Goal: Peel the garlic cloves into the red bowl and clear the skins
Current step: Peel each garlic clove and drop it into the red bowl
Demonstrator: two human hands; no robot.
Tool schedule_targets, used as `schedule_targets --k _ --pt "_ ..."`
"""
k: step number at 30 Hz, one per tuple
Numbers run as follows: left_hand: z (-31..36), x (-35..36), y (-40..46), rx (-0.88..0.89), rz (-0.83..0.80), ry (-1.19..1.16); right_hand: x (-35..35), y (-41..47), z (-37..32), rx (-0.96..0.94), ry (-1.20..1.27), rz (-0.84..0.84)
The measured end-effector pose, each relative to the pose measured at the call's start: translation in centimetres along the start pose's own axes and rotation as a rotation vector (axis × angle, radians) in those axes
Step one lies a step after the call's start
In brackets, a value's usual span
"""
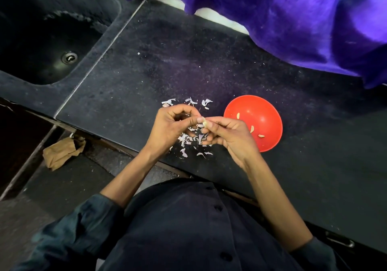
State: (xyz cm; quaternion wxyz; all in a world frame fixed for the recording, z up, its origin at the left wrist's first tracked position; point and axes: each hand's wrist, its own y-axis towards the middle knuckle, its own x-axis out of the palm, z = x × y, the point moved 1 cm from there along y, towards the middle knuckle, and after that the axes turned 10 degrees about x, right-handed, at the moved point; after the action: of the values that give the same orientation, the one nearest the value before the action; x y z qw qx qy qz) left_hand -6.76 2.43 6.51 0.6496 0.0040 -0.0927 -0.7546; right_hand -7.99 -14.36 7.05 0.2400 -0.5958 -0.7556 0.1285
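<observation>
Both hands meet over the dark counter [209, 65], just left of the red bowl [263, 113]. Left hand [176, 124] is curled, thumb & forefinger tips pinching one end of a garlic clove [205, 122]; right hand [226, 132] pinches the other end w/ thumb & forefinger, other fingers folded under. Clove is pale, small, held above the counter between the two hands.

Red bowl sits on the counter, partly behind the right hand, w/ approx. three peeled cloves [252, 128] inside.

Garlic skins [188, 141] lie scattered on the counter under & around the hands, more bits on the far side near the left hand's knuckles.

Far left: dark sink [31, 46] w/ a drain. Purple cloth [293, 15] hangs over the counter's far right edge. Crumpled brown paper [62, 151] lies on the floor, near left.
</observation>
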Motion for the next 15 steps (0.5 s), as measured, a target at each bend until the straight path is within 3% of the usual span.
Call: schedule_targets --k 15 --pt "-0.20 -0.19 -0.06 0.107 -0.056 0.305 0.41 -0.11 -0.51 -0.018 -0.133 0.083"
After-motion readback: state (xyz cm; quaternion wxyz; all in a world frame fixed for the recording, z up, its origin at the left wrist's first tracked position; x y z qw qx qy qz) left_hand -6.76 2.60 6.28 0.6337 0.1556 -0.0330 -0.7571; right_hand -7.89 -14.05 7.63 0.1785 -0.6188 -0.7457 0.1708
